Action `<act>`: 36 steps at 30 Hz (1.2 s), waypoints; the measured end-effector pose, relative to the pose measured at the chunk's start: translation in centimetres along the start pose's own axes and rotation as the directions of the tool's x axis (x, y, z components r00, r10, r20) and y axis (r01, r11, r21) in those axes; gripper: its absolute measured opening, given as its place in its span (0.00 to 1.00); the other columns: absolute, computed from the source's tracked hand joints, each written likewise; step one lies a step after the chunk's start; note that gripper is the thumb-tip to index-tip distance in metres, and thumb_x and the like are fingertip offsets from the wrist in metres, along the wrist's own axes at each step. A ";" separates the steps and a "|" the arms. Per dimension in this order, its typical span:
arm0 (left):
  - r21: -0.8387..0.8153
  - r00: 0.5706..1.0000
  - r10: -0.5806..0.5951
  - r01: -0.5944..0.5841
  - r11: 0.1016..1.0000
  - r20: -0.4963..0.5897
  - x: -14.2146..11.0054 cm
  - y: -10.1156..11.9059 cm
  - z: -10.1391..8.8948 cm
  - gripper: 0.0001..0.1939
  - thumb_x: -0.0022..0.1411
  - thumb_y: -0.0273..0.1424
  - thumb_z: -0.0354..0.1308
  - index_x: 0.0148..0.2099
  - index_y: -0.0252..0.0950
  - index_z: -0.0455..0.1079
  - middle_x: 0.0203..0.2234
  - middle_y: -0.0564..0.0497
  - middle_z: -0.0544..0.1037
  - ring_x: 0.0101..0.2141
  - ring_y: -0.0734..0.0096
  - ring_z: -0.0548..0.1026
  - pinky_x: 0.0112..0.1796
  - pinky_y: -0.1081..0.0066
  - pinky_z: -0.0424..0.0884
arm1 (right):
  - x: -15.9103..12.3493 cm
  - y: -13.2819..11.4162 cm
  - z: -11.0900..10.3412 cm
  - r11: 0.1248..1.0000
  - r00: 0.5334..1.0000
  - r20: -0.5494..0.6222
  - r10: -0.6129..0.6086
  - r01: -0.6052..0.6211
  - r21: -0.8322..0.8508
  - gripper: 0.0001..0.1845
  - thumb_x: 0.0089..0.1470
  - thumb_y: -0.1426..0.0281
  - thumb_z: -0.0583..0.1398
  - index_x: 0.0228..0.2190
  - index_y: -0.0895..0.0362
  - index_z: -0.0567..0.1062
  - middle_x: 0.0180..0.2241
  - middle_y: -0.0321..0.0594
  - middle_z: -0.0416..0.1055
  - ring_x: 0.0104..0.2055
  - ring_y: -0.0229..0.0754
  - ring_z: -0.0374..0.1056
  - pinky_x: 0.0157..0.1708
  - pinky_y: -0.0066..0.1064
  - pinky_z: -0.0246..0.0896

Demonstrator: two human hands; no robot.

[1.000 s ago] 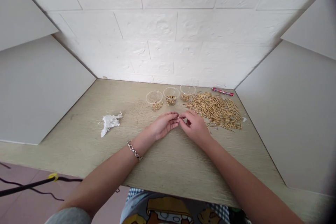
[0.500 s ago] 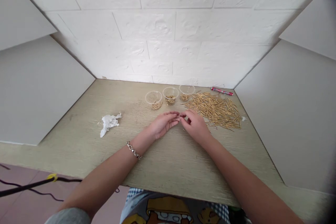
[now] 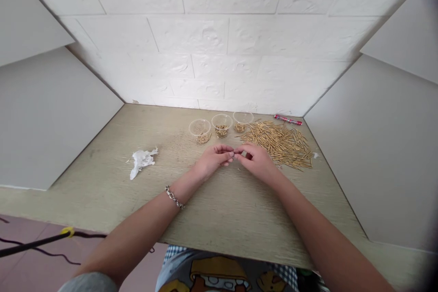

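Observation:
My left hand [image 3: 212, 160] and my right hand [image 3: 257, 160] meet fingertip to fingertip over the middle of the wooden table [image 3: 212, 205]. Both pinch one small thin piece between them, too small to name. A chain bracelet [image 3: 174, 198] is on my left wrist. A heap of thin golden sticks [image 3: 278, 143] lies just right of my right hand. Three clear small cups [image 3: 200, 127] [image 3: 221, 124] [image 3: 242, 119] holding short golden bits stand in a row behind my hands.
A crumpled white tissue [image 3: 141, 160] lies to the left. A red pen-like object [image 3: 288, 120] rests by the back wall. White panels close in both sides. A dark cable with a yellow tie [image 3: 68, 231] runs below the table's near edge.
Both hands have stayed joined at the fingertips and have barely shifted; the view has tilted slightly.

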State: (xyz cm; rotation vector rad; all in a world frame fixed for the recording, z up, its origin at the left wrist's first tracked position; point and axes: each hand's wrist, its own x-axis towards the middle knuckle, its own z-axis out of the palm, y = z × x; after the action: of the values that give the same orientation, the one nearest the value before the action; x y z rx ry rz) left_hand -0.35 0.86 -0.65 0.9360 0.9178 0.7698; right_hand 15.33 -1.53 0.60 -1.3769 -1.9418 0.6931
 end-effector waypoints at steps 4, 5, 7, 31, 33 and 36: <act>-0.015 0.999 0.022 -0.023 1.000 -0.027 -0.1 0.2 0.2 0.12 0.45 0.26 0.62 0.35 0.30 0.67 0.24 0.52 0.70 0.23 0.83 0.66 0.25 0.79 0.63 | 0.2 0.4 -0.9 1.000 1.000 -0.017 0.006 -0.006 -0.017 0.09 0.48 0.70 0.55 0.32 0.56 0.73 0.30 0.37 0.69 0.23 0.32 0.59 0.24 0.26 0.54; -0.024 0.999 0.025 -0.026 0.999 -0.041 -0.1 0.2 0.3 0.12 0.45 0.26 0.61 0.35 0.30 0.66 0.23 0.53 0.69 0.22 0.84 0.65 0.24 0.79 0.62 | 0.3 0.7 -1.3 0.999 0.998 -0.060 0.005 -0.008 -0.046 0.10 0.48 0.70 0.55 0.32 0.56 0.73 0.30 0.37 0.69 0.23 0.32 0.59 0.24 0.26 0.54; -0.038 0.998 0.022 -0.024 0.999 -0.062 -0.1 0.2 0.3 0.11 0.47 0.25 0.59 0.36 0.30 0.66 0.22 0.54 0.67 0.22 0.84 0.64 0.23 0.79 0.61 | 0.4 1.3 -2.3 0.993 0.985 -0.172 0.013 -0.033 -0.114 0.10 0.48 0.68 0.54 0.33 0.56 0.73 0.30 0.38 0.69 0.24 0.33 0.59 0.25 0.27 0.54; -0.046 0.998 0.015 -0.018 0.999 -0.060 -0.2 0.3 0.2 0.13 0.48 0.25 0.60 0.38 0.31 0.64 0.26 0.51 0.70 0.29 0.77 0.71 0.26 0.79 0.63 | -0.2 1.8 -1.4 0.922 0.991 0.126 -0.052 0.096 -0.375 0.07 0.51 0.73 0.52 0.27 0.58 0.69 0.30 0.40 0.66 0.32 0.38 0.61 0.31 0.29 0.53; -0.017 0.999 0.012 -0.012 1.000 -0.043 -0.2 0.2 0.3 0.13 0.47 0.26 0.61 0.37 0.31 0.65 0.28 0.50 0.71 0.31 0.76 0.71 0.27 0.79 0.64 | -0.3 1.4 -1.0 0.925 0.992 0.089 -0.084 0.111 -0.362 0.07 0.52 0.72 0.51 0.29 0.58 0.69 0.32 0.40 0.66 0.32 0.37 0.61 0.32 0.29 0.53; 0.010 1.000 0.017 -0.017 1.000 -0.021 -0.2 0.1 0.3 0.13 0.45 0.27 0.62 0.34 0.31 0.65 0.28 0.51 0.70 0.30 0.78 0.70 0.29 0.78 0.64 | -0.5 0.8 -0.6 0.931 0.992 0.068 -0.105 0.122 -0.343 0.07 0.53 0.71 0.50 0.29 0.58 0.68 0.31 0.39 0.66 0.32 0.37 0.61 0.31 0.28 0.53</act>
State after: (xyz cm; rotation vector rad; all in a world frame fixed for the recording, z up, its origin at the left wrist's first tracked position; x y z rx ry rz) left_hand -0.22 0.64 -0.37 0.9468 0.9333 0.7916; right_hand 16.33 -1.70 0.28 -1.4456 -2.2423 0.3397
